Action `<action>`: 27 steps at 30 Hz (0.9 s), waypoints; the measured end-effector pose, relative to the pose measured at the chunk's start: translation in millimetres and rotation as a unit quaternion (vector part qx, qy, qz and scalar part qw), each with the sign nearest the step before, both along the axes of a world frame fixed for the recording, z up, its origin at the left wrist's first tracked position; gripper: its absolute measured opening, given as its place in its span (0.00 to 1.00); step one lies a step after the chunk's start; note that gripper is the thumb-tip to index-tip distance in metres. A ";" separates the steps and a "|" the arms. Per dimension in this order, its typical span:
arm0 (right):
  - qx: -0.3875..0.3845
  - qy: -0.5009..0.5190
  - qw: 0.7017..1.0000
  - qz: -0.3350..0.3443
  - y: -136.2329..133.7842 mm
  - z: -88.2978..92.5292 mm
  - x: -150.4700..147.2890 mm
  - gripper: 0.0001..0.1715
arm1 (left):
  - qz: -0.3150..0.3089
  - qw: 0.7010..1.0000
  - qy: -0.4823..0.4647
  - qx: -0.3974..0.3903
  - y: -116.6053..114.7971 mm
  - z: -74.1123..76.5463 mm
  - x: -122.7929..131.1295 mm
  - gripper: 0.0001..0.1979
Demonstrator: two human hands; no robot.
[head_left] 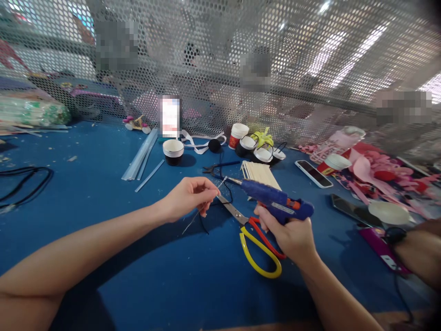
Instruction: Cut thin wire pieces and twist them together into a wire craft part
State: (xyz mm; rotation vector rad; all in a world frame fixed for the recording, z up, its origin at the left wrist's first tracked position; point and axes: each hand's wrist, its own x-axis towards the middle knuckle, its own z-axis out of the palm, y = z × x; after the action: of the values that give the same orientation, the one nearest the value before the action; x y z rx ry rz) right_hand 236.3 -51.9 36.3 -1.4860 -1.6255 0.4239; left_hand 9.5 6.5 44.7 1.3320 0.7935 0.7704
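Observation:
My left hand point(193, 197) pinches a thin, pale string or wire point(190, 224) between thumb and fingertips. One end sticks up toward the right and its tail hangs below the fingers. My right hand point(294, 236) is wrapped round the handle of a blue glue gun point(265, 195). Its nozzle points left, close to the upper end of the string; whether they touch I cannot tell. Beneath both hands lie scissors point(236, 214) with one red and one yellow handle. A dark cord point(230, 193) runs behind the left fingertips, near blue-handled pliers point(227, 164).
Clear glue sticks point(139, 156) lie left of a black-and-white cup point(173, 149). Flat wooden sticks point(262, 172) rest behind the glue gun. Several cups, a white phone point(313, 174) and pink pieces point(368, 170) fill the right. Another person's arm point(422, 253) reaches in at right. A perforated metal screen point(206, 87) stands behind.

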 end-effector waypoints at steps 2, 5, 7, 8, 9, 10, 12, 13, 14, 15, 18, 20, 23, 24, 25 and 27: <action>-0.012 -0.003 1.000 0.012 -0.2 0.5 0.3 0.14 | -0.002 1.000 -0.003 -0.002 -0.5 -0.1 0.1 0.10; -0.018 -0.010 1.000 0.014 -0.3 1.6 -0.3 0.14 | -0.005 1.000 -0.010 0.001 -1.3 0.2 0.2 0.10; -0.015 -0.003 1.000 0.010 -0.4 1.6 -1.0 0.15 | -0.004 1.000 -0.010 0.000 -1.5 0.6 0.2 0.10; -0.013 0.002 1.000 0.012 -0.4 1.3 -1.4 0.15 | -0.004 1.000 -0.010 -0.001 -1.5 0.8 0.2 0.10; -0.012 0.003 1.000 0.014 -0.3 1.1 -1.6 0.13 | -0.005 1.000 -0.009 -0.004 -1.5 1.0 0.0 0.10; -0.011 0.002 1.000 0.018 -0.2 0.9 -1.7 0.12 | -0.006 1.000 -0.010 -0.004 -1.4 1.0 -0.2 0.10; -0.015 -0.008 1.000 0.020 0.3 1.6 -1.7 0.11 | -0.007 1.000 -0.017 -0.004 -1.3 1.0 -0.8 0.10; -0.019 -0.013 1.000 0.020 0.5 2.6 -1.6 0.12 | -0.008 1.000 -0.022 -0.005 -1.3 1.1 -1.1 0.10; -0.025 -0.016 0.999 0.017 0.7 4.1 -1.5 0.12 | -0.008 1.000 -0.027 -0.008 -1.5 1.2 -1.3 0.11; -0.032 -0.016 0.999 0.013 0.9 5.8 -1.4 0.13 | -0.008 0.999 -0.033 -0.012 -1.6 1.5 -1.4 0.11; -0.054 0.012 0.998 0.021 1.7 11.0 -0.7 0.13 | -0.003 0.999 -0.042 -0.019 -1.2 2.3 -0.2 0.12; -0.068 0.043 0.996 0.050 3.9 13.2 0.4 0.13 | 0.009 0.999 -0.041 -0.001 1.1 2.1 1.8 0.11; -0.089 0.089 0.990 0.068 11.5 14.2 4.6 0.16 | 0.033 0.998 -0.021 0.048 7.8 0.9 5.1 0.11; -0.094 0.111 0.988 0.051 15.3 14.5 7.0 0.16 | 0.041 0.997 -0.009 0.062 10.2 0.8 5.9 0.11; -0.099 0.137 0.985 0.028 19.8 15.0 10.1 0.16 | 0.048 0.996 0.002 0.073 12.2 1.1 6.3 0.11; -0.113 0.189 0.975 -0.007 30.4 16.9 18.4 0.17 | 0.060 0.995 0.013 0.085 14.1 3.2 5.8 0.11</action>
State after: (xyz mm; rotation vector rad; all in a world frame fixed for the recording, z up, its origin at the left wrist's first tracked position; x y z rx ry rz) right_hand 254.7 -21.5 53.2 -1.4724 -1.2956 0.8529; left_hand 15.3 20.5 47.9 1.4579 0.8500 0.9328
